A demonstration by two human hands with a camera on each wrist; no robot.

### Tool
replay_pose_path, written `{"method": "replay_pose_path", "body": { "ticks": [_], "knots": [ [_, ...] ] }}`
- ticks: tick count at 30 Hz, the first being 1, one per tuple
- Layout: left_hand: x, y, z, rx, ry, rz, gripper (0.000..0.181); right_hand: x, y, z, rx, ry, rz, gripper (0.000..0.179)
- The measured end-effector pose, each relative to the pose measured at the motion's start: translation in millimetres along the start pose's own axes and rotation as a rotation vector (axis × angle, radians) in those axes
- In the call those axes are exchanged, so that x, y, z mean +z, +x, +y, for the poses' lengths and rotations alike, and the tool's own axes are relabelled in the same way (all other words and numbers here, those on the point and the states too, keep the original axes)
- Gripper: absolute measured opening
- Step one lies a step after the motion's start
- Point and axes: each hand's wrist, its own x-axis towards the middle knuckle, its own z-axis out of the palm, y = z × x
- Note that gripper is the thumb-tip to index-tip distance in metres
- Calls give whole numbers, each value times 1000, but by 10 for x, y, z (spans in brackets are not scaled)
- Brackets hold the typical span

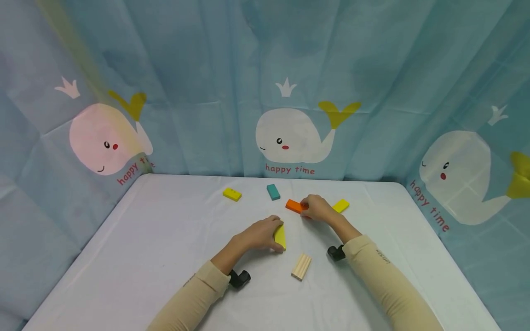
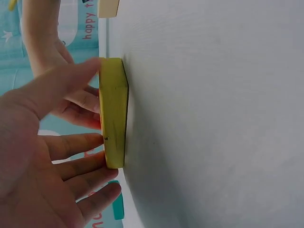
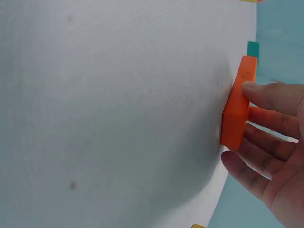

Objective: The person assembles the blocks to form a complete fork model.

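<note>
My left hand (image 1: 261, 234) holds a yellow block (image 1: 279, 236) on the white table, the thumb at its near end and the fingers at its far end. In the left wrist view this yellow block (image 2: 113, 114) stands on the cloth, with the thumb blurred. Farther back and to the right, my right hand (image 1: 318, 209) pinches an orange block (image 1: 294, 206). The right wrist view has the thumb on the near face of the orange block (image 3: 234, 114) and fingers behind it, partly hidden.
Plain wooden pieces (image 1: 301, 266) lie side by side in front, between the forearms. A teal block (image 1: 273, 192) and a yellow block (image 1: 232, 194) lie toward the back. Another yellow block (image 1: 341, 205) sits behind the right wrist. A blue whale-print curtain (image 1: 198, 133) borders the table.
</note>
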Motion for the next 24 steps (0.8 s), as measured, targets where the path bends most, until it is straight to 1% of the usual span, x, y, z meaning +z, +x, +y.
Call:
{"method": "replay_pose_path", "body": {
  "ticks": [5,11,18,24],
  "knots": [
    [-4,2,-13,-4,-26,-5,77,-8,-17,-3,-20,-27,14,38],
    [5,21,-17,-3,-10,4,74,-14,-30,-2,-19,-5,17,38],
    [-13,25,-14,-2,1,7,67,-18,-17,27,-84,-23,28,35],
    [-6,8,-2,-2,-17,-2,64,0,-14,14,-114,-20,9,33]
  ]
}}
